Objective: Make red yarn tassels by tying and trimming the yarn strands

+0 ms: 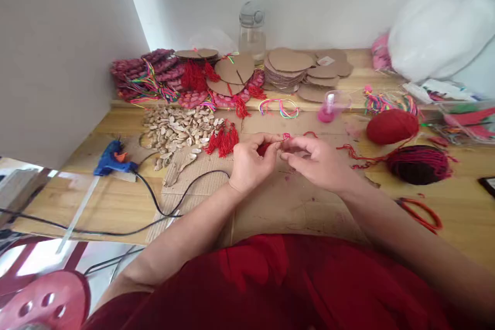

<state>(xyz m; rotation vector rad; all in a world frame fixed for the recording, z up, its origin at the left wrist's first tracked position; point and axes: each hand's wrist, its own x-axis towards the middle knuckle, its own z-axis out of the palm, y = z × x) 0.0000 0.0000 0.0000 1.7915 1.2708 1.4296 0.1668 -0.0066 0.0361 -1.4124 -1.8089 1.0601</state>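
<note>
Nearest is the dark red cloth garment [270, 278] of the person, in front of the pale wooden tabletop [456, 216]. On it lies a flat brown cardboard sheet [294, 211], marked with small reddish spots; scissors with orange loop handles [424, 215] lie to its right, partly behind the right forearm.

Above the cardboard, the bare left hand [253, 162] has its grip pinched on a small red-and-pink yarn piece [286, 136]. The bare right hand [319, 165] bends its fingertips in against or just beside the same piece; whether its grip is closed on it, I cannot tell. The yarn piece sits between the two sets of fingertips: a bright pink looped tip shows at the top, with deeper red strands beneath the left fingers, mostly hidden.

Left of the hands are a blue plastic glue gun with an orange trigger [112, 160], a fluffy cluster of red yarn tassels [226, 139] and a spread of tan peanut shells [181, 129]. To the right, a dark purple-and-black yarn ball [419, 165] lies in front of an oval red yarn ball [392, 126].

Farther back, stacked round brown cardboard pieces [288, 62] stand beside others bearing a small white label [325, 61], its print unreadable. A clear bottle [252, 33] stands behind.
</note>
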